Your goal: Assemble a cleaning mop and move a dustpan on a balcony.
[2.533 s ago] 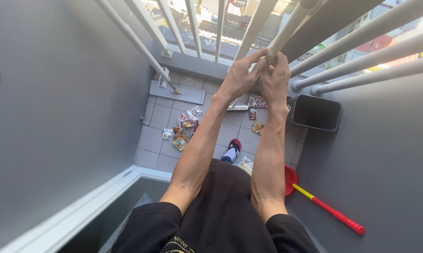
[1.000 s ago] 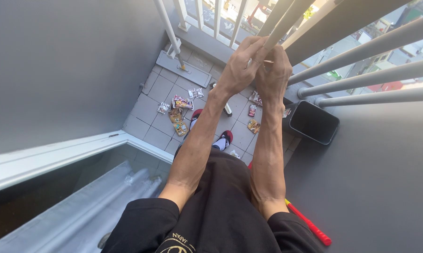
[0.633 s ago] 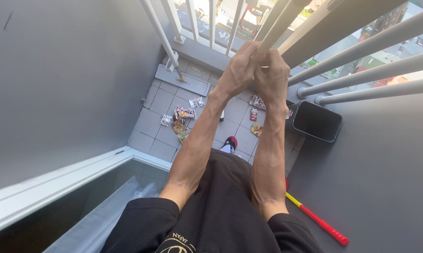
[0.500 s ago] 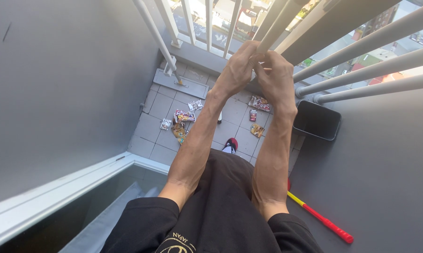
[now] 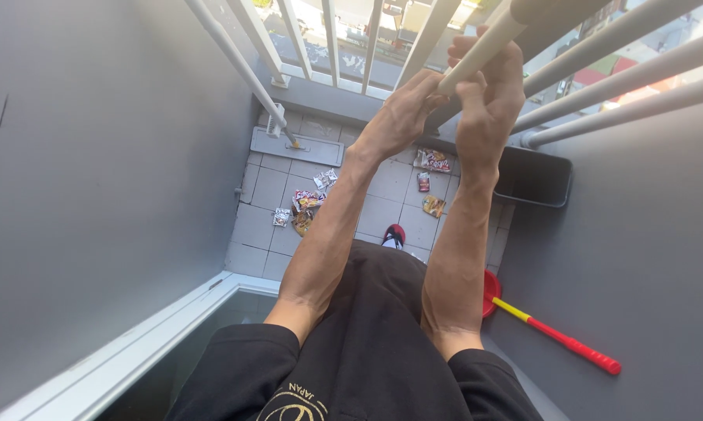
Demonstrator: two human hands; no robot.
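Right hand: has slid higher up the pale pole, fingers wrapped tight.
Left hand: stays lower, fingers pinching the same pole.
Floor: wrappers scattered.

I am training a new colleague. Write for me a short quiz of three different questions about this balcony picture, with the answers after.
1. True or false: both hands grip the same pale pole.
2. Which hand sits higher up the pole? A) left hand B) right hand C) both level
3. Fill in: the black bin stands on the floor beside the grey wall, and the long tool lying nearer to the person has a handle coloured ____ with a yellow band.

Key: 1 true; 2 B; 3 red.
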